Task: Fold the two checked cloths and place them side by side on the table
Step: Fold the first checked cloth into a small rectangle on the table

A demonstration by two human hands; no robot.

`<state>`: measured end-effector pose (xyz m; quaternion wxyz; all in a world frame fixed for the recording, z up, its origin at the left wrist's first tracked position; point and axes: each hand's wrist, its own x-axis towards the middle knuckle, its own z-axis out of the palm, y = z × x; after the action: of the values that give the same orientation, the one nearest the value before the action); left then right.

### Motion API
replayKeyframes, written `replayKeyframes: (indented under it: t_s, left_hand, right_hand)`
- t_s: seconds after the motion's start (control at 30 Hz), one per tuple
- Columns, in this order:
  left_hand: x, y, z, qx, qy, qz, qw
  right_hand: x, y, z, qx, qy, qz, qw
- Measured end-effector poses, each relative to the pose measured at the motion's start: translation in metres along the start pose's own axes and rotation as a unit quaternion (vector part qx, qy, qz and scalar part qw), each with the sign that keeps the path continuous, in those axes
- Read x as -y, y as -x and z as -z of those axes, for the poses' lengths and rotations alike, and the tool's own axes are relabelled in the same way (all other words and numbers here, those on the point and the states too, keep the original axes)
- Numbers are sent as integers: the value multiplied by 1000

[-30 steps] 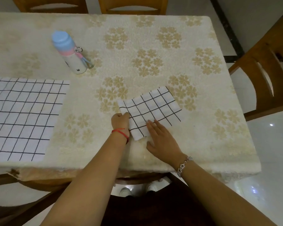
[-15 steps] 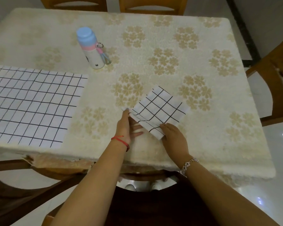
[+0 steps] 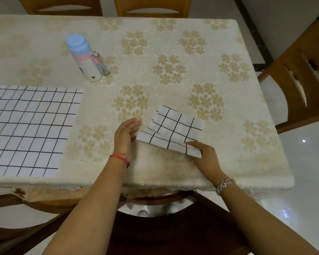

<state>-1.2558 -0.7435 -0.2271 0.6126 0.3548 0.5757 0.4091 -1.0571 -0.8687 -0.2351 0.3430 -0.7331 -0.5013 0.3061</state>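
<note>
One folded cloth [image 3: 173, 131] was pinched by right hand [image 3: 206, 159] | left hand [image 3: 124, 135] straight-fingered beside it | spread cloth [image 3: 29, 126] lay left

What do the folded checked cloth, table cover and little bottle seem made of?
The folded checked cloth: thin woven fabric, matte; it creases and layers softly. The table cover: thick fuzzy flower-patterned textile, perhaps plush. The bottle: hard, smooth; plastic-looking blue cap, white body plastic or coated metal, unclear.

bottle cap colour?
Light blue, above a pink band on the white bottle; the cap shows best in the head view.
</note>
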Motion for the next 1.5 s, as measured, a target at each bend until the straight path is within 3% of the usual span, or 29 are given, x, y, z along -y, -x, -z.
replayKeyframes:
  t_s: [0.17, 0.23, 0.67, 1.0, 1.5]
  left_hand:
    - [4, -2, 0, 153, -189, -50, 969]
    - [3, -1, -6, 176, -231, -54, 955]
    - [14, -16, -22, 95, -272, -33, 957]
    - [17, -17, -36, 78, -427, -95, 896]
    - [24, -15, -46, 37, -453, -135, 880]
  right_hand:
    - [-4, -6, 10, 14, -53, -30, 998]
    - [-4, -11, 11, 16, -52, -41, 998]
    - [-8, -29, 1, -44, -15, -127, 991]
    - [-19, -35, 1, -64, 76, -167, 981]
    - [-25, -43, -6, -69, 195, -179, 962]
